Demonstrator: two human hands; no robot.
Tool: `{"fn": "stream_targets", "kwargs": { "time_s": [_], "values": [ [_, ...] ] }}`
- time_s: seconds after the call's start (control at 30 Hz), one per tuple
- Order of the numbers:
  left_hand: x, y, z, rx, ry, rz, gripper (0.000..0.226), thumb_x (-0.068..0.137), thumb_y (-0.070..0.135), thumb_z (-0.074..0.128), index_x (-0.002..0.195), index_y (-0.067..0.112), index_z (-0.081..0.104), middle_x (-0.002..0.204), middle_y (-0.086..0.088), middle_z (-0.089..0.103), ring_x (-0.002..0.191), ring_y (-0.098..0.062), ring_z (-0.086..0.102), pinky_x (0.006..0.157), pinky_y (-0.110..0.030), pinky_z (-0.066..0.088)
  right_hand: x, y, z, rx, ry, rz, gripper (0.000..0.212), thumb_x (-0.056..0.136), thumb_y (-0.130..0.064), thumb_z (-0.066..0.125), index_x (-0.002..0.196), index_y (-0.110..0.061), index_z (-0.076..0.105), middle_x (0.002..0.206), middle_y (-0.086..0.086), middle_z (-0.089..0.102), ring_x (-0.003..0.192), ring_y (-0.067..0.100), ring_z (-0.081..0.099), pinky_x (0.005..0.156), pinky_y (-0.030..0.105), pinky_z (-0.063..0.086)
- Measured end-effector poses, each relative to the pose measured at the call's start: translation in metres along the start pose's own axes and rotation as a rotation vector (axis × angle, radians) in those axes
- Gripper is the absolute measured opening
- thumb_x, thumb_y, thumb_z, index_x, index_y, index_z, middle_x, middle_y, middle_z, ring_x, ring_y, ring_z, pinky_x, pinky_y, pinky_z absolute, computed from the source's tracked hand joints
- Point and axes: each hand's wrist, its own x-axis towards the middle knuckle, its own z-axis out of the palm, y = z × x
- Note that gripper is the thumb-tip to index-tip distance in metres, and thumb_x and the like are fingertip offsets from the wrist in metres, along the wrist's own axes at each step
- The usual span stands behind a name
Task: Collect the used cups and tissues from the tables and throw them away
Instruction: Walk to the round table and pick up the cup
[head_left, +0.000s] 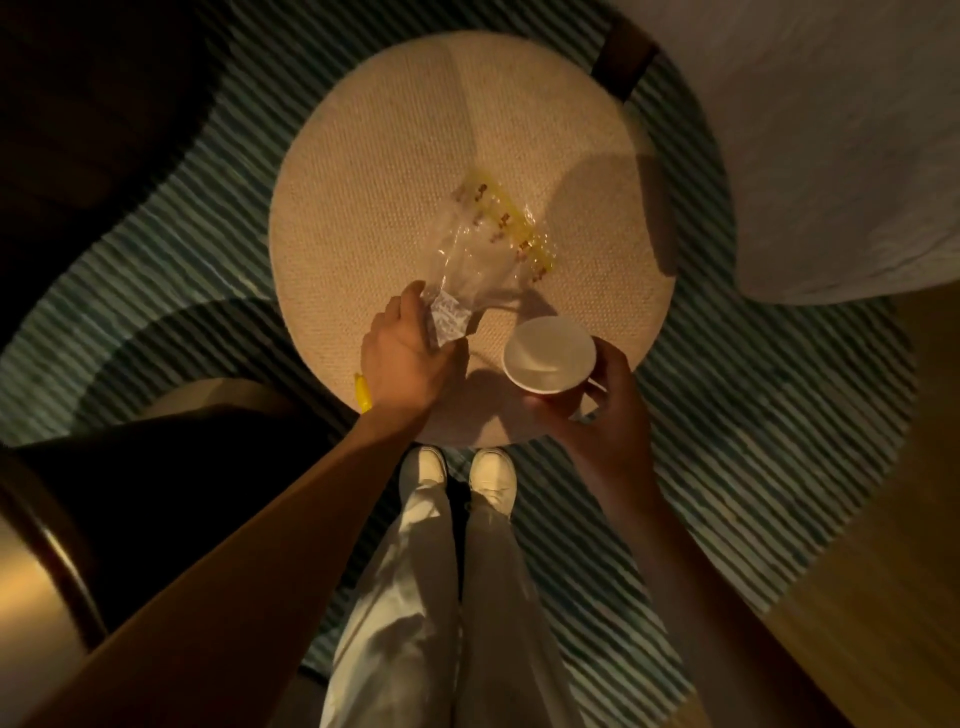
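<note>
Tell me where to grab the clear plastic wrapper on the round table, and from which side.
Take the clear plastic wrapper at its crumpled near end, beside the left hand, coming from the person's side of the round table. That end is bunched and probably easier to pinch; the far end with the yellow strip lies flat. The right hand holds the paper cup.

Both forearms are bare, with no sleeve in view. The legs wear loose, pale cream trousers (415, 597) that crease at the knees, falling over light cream low shoes (492, 480) (dim warm light tints everything yellowish).
</note>
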Motion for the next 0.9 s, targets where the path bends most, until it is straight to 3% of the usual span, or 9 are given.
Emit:
{"fn": "stream_targets", "kwargs": {
  "time_s": [0.17, 0.27, 0.43, 0.6, 0.67, 0.8, 0.9],
  "values": [
    [-0.011, 0.000, -0.029, -0.098, 0.054, 0.053, 0.069, 0.074, 0.040, 0.066, 0.134, 0.012, 0.044, 0.118, -0.012, 0.060, 0.102, -0.033, 0.057, 0.082, -0.045, 0.049, -0.009, -0.020, -0.003, -0.048, 0.015, -0.047, 0.070, 0.068, -0.021, 0.084, 0.129, -0.022, 0.049, 0.125, -0.011, 0.053, 0.115, 0.011, 0.054, 0.091, 0.043, 0.052],
    [-0.030, 0.006, -0.070, -0.160, 0.083, 0.063, 0.067, 0.075, 0.040, 0.068, 0.132, 0.013, 0.046, 0.116, -0.011, 0.061, 0.101, -0.032, 0.058, 0.083, -0.044, 0.049, -0.027, -0.054, -0.002, -0.028, 0.011, -0.067, 0.065, 0.068, -0.031, 0.082, 0.123, -0.036, 0.049, 0.120, -0.022, 0.054, 0.112, 0.004, 0.055, 0.089, 0.036, 0.054],
    [-0.075, 0.016, -0.165, -0.136, 0.119, 0.069, 0.064, 0.070, 0.021, 0.078, 0.128, 0.008, 0.052, 0.115, -0.013, 0.062, 0.107, -0.033, 0.056, 0.087, -0.042, 0.044, -0.064, -0.120, 0.005, -0.016, -0.054, -0.121, 0.066, 0.071, -0.030, 0.083, 0.128, -0.028, 0.049, 0.123, -0.015, 0.054, 0.111, -0.002, 0.053, 0.090, 0.023, 0.051],
    [-0.143, 0.034, -0.257, -0.180, 0.215, -0.014, 0.064, 0.070, 0.016, 0.078, 0.128, 0.008, 0.052, 0.118, -0.013, 0.060, 0.111, -0.032, 0.053, 0.093, -0.041, 0.043, -0.101, -0.188, 0.002, 0.047, -0.122, -0.227, 0.066, 0.066, -0.041, 0.081, 0.122, -0.044, 0.046, 0.117, -0.037, 0.053, 0.109, -0.013, 0.053, 0.083, 0.008, 0.047],
    [-0.175, 0.045, -0.281, -0.190, 0.288, -0.057, 0.063, 0.070, 0.014, 0.077, 0.128, 0.007, 0.053, 0.117, -0.013, 0.061, 0.108, -0.032, 0.054, 0.091, -0.041, 0.044, -0.112, -0.210, -0.004, 0.087, -0.149, -0.276, 0.066, 0.065, -0.041, 0.080, 0.123, -0.040, 0.047, 0.119, -0.032, 0.055, 0.110, -0.013, 0.053, 0.084, 0.007, 0.047],
    [-0.233, 0.053, -0.306, -0.179, 0.467, -0.177, 0.063, 0.065, 0.009, 0.078, 0.123, 0.007, 0.056, 0.111, -0.012, 0.064, 0.101, -0.033, 0.057, 0.085, -0.039, 0.044, -0.125, -0.234, -0.012, 0.037, -0.290, -0.398, 0.067, 0.064, -0.041, 0.078, 0.125, -0.031, 0.050, 0.122, -0.010, 0.060, 0.112, 0.003, 0.057, 0.092, 0.024, 0.049],
    [-0.274, 0.049, -0.306, -0.147, 0.579, -0.305, 0.060, 0.066, 0.010, 0.077, 0.122, 0.005, 0.057, 0.110, -0.014, 0.064, 0.099, -0.035, 0.057, 0.084, -0.042, 0.043, -0.122, -0.245, -0.016, -0.067, -0.484, -0.489, 0.069, 0.065, -0.028, 0.084, 0.126, -0.023, 0.051, 0.120, -0.009, 0.060, 0.109, -0.001, 0.055, 0.093, 0.016, 0.045]
  ]
}}
